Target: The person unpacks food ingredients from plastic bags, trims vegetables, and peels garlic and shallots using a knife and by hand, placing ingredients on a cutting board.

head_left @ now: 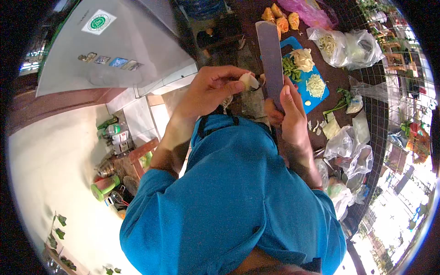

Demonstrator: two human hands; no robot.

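Between the thumb and fingers of my left hand (219, 89) is a small pale peeled piece (248, 81), maybe a garlic or onion clove. My right hand (292, 110) grips a large cleaver (271, 59) near its lower end, the wide blade pointing up and away from me. Just right of the blade lies a blue cutting board (308, 107). On it are chopped green pieces (290, 68), a pale leafy heap (302, 59), a pile of shredded pale vegetable (316, 85) and one small white clove (307, 103).
Orange-brown items (282, 20) and a pink plastic bag (311, 13) lie beyond the board. Clear bags (350, 48) sit at the right, with more plastic bags (350, 151) nearer me. Wire mesh (378, 96) borders the table. A grey surface with stickers (137, 41) is at the left.
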